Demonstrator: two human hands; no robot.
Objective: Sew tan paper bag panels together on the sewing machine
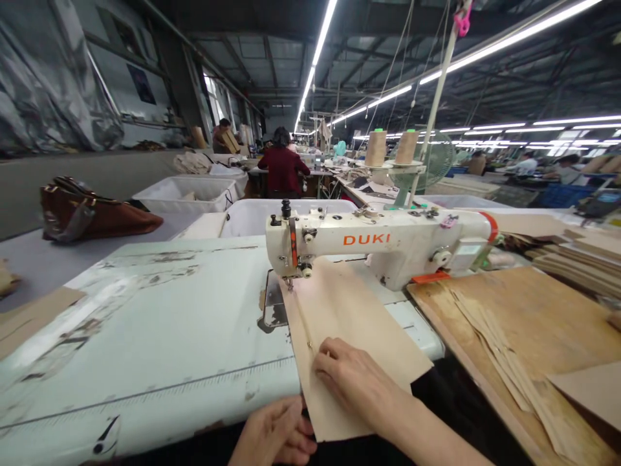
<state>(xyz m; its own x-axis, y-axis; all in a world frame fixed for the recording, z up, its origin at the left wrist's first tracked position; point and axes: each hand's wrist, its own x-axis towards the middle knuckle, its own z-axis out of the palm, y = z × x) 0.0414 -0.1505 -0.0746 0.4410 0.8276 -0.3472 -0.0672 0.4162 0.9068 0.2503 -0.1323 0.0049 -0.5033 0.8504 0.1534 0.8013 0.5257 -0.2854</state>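
A beige panel (361, 310) of fabric or soft sheet lies under the needle end of a white sewing machine (334, 241) and hangs over the table's front edge. Along its left side runs a narrow strip with a small metal piece (309, 344), which looks like a zipper with its pull. My right hand (352, 378) rests on the panel with bent fingers, gripping it just right of that strip. Below the table edge, my left hand (276, 430) is closed beside the panel's lower left edge. What lies between its thumb and curled fingers is hidden.
The pale green table (160, 323) has a printed ruler along its front. At right, a wooden board (548, 323) bears beige strips (504, 356). Thread cones (376, 147) stand behind the machine. A brown bag (92, 210) sits at left; a person (284, 162) works ahead.
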